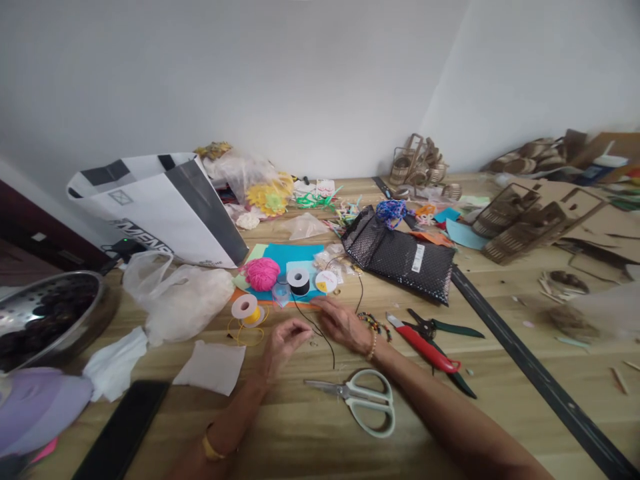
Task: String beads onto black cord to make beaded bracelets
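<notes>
My left hand (287,340) is low over the table, thumb and forefinger pinched at a thin black cord (327,343). Close beside it my right hand (345,323) rests with its fingers stretched out and apart, pointing left. The cord runs from near a spool of black cord (299,283) down past the fingertips of both hands. A beaded string (375,323) lies just right of my right wrist. Scissors (357,397) with pale handles lie in front of the hands. A spool of yellow cord (249,311) sits left of the black one.
Pink yarn (263,274) sits on blue sheets. A black bubble mailer (405,260), a red-handled cutter (427,347) and green-handled pruners (453,327) lie right. At left are a paper bag (165,213), a plastic bag (187,300), a metal colander (95,313) and a phone (123,430).
</notes>
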A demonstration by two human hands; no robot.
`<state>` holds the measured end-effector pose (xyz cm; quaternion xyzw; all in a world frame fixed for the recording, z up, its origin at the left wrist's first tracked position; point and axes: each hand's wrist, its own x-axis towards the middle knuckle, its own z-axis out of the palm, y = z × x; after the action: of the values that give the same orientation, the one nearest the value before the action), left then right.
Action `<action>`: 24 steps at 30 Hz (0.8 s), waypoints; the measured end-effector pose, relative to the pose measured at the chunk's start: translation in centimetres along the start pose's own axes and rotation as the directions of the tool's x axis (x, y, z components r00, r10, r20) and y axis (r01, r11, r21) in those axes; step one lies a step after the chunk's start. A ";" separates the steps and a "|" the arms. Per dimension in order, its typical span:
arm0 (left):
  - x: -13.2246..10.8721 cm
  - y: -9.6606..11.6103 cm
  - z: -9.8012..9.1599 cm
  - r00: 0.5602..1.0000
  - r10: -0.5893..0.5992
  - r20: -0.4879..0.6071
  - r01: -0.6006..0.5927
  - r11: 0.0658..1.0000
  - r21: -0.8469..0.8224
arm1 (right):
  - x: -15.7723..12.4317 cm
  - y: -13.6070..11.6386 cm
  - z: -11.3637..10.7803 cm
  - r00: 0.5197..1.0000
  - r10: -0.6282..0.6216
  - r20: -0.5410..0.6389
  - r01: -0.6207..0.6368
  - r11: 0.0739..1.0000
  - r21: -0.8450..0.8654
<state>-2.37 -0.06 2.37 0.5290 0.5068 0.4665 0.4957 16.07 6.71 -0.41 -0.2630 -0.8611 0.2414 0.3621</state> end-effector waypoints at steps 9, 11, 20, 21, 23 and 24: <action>0.2 -0.2 0.2 0.998 -0.042 -0.046 0.037 0.993 -0.111 | 0.5 -0.2 -1.1 0.998 0.000 0.060 -0.001 1.000 0.028; 0.3 -0.2 0.1 0.998 -0.044 -0.043 0.038 0.991 -0.131 | 0.5 0.0 -1.3 0.999 0.012 0.030 -0.012 1.000 0.001; 0.2 0.2 -0.6 0.998 0.019 -0.062 -0.032 0.976 -0.214 | 0.1 1.5 -1.0 0.998 -0.011 0.055 0.021 0.984 -0.175; 0.2 0.4 -0.7 0.997 0.032 -0.069 -0.047 0.972 -0.230 | 0.1 1.6 -1.0 0.998 -0.012 0.060 0.024 0.980 -0.197; 0.3 0.6 -0.8 0.995 0.053 -0.081 -0.072 0.965 -0.252 | 0.0 1.7 -1.0 0.997 -0.010 0.070 0.026 0.972 -0.234; 0.3 0.7 -0.9 0.994 0.060 -0.094 -0.082 0.963 -0.258 | 0.0 1.7 -1.0 0.997 -0.007 0.074 0.026 0.968 -0.251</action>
<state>-3.22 0.27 3.10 0.4564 0.4420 0.5689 0.5221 17.30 8.18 -0.87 -0.2907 -0.8995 0.1367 0.2962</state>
